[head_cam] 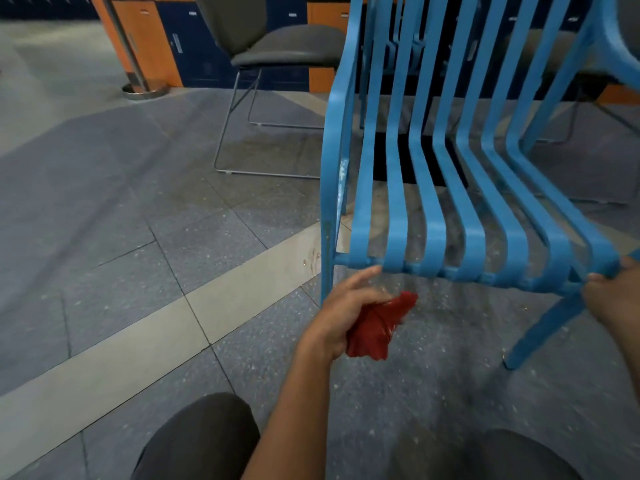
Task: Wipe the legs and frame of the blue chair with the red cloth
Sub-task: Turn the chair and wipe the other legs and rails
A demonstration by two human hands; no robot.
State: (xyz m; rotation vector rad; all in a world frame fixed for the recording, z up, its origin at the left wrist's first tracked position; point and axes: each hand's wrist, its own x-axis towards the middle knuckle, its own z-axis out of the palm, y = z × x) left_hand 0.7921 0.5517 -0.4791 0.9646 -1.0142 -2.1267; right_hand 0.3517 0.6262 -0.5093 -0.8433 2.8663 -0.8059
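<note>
Lower centre, left hand (343, 317) clutching crumpled red cloth (377, 330) sits just under blue slatted metal chair (433, 168)'s horizontal front rail (450, 271); right hand (614, 296) grips rail's right end.

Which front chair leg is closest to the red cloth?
The upright leg beside the left hand holding the red cloth; the other leg slants under the right hand.

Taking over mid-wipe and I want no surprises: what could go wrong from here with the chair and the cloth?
1. The red cloth is bunched in the left hand, clear of the blue chair; a wad like that may skip parts of the thin legs.
2. Only the right hand grips the front rail; hard wiping could slide the chair over the tiled floor toward the grey chair behind.
</note>
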